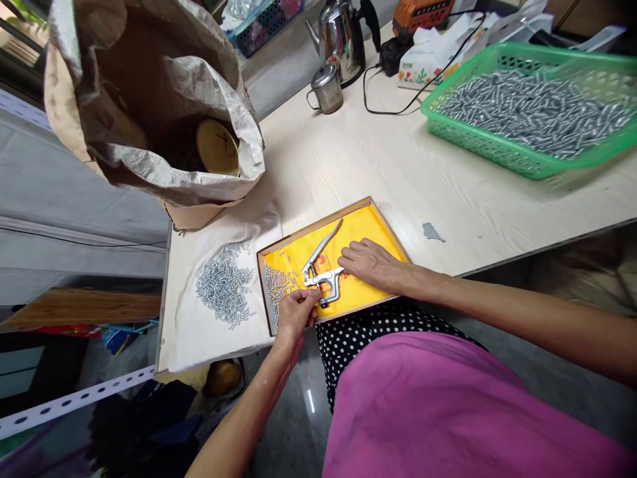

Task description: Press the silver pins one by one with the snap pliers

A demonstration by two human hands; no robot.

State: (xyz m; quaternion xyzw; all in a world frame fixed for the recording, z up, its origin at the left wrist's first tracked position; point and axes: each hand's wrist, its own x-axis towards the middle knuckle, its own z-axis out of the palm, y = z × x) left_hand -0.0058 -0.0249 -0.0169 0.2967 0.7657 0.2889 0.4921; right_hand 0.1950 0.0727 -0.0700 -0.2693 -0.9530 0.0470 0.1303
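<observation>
Your left hand [297, 311] bunches its fingertips by the silver pliers' [326, 278] head, its grasp too hidden to tell, while your right hand [372, 263] clasps their handle above the yellow-lined tray [372, 226], the green basket [490, 147] lying beyond.

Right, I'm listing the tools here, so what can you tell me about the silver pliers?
The silver pliers look metallic, with a dark coil like a spring near the pivot, a looped frame at the head and a black tip. They stand open: one handle angles away from the person, while the right hand covers the other's end. They are over the yellow-lined tray. The left hand's fingertips are at the head; exact contact is unclear.
</observation>
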